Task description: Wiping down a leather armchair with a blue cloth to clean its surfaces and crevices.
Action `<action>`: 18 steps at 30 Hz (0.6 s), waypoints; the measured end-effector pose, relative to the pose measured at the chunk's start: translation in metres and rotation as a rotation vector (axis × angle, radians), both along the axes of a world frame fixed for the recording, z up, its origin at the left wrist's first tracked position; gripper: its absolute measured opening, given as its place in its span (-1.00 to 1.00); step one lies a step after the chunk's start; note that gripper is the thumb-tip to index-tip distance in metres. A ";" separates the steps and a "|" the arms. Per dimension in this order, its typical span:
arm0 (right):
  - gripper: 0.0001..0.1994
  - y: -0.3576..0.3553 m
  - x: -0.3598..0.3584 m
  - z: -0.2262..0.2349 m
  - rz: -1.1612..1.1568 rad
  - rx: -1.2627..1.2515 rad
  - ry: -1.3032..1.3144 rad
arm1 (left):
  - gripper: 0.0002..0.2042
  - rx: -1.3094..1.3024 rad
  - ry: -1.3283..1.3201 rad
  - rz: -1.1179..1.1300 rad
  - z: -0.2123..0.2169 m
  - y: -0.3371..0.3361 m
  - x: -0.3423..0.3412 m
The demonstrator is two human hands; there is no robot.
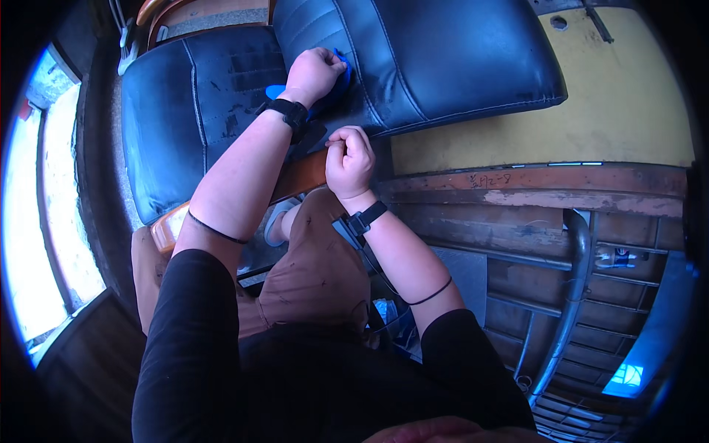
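Note:
A dark, padded, leather-like chair with stitched seams lies ahead of me, its seat at the left and its backrest stretching to the right. At the fold between the two, my left hand is closed on a blue cloth, which shows around the fingers and below the wrist. My right hand is closed beside the chair's brown wooden armrest, with its fingers curled in at the armrest's far end. What those fingers hold, if anything, is hidden. Wet-looking streaks mark the seat.
A yellow board with a worn wooden edge is at the right. Below it stands a metal-tube rack with a plastic bottle. My knees are under the armrest. A bright opening is at the far left.

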State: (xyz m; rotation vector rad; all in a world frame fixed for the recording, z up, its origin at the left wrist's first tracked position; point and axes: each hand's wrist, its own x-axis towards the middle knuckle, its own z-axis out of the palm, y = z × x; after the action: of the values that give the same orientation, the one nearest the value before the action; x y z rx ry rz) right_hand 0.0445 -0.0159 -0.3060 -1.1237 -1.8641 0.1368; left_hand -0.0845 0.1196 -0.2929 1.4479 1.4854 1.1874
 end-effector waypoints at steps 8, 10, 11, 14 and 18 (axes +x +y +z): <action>-0.91 -0.001 -0.001 -0.002 -0.012 -0.029 0.040 | -0.76 -0.064 -0.117 -0.082 -0.004 0.000 0.000; -0.91 -0.003 0.000 -0.002 -0.025 -0.025 0.034 | -0.80 -0.159 -0.142 -0.244 -0.004 -0.007 0.006; -0.91 -0.004 -0.001 -0.001 -0.032 -0.025 0.025 | -0.78 -0.164 -0.102 -0.330 -0.004 -0.009 0.007; -0.88 -0.003 -0.001 0.001 -0.019 0.003 0.013 | -0.75 -0.203 0.116 -0.325 0.007 -0.012 0.004; -0.88 -0.003 -0.004 0.002 -0.030 0.010 0.020 | -0.64 -0.206 0.314 -0.329 0.002 -0.008 -0.001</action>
State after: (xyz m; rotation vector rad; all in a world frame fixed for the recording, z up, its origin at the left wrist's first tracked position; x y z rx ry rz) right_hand 0.0409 -0.0187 -0.3041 -1.1393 -1.8277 0.1207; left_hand -0.0854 0.1120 -0.2911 1.7079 1.4493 0.6114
